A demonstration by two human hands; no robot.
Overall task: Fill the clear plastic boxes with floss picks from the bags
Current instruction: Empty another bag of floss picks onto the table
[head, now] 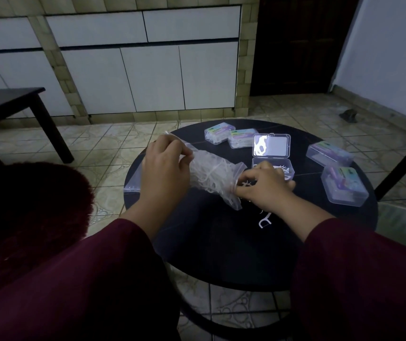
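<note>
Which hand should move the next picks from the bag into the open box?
Right. The right hand is at the mouth of the bag, pinching floss picks, beside the open box. The left hand grips the bag's far end, tilting it.

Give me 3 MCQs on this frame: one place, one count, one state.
1. Where is the open box?
A. Just beyond the right hand
B. On the floor
C. At the table's left edge

2. How many closed boxes are on the table?
A. Two
B. Four
C. Six

3. What is the left hand doing?
A. Lying flat on the table
B. Gripping the bag of picks
C. Closing a lid

Answers:
1 A: the box sits lid up, partly behind the right hand's fingers.
2 B: two closed boxes lie at the far side and two at the right.
3 B: its fingers pinch the bag's upper end, holding it tilted with the mouth at the right hand.
</note>
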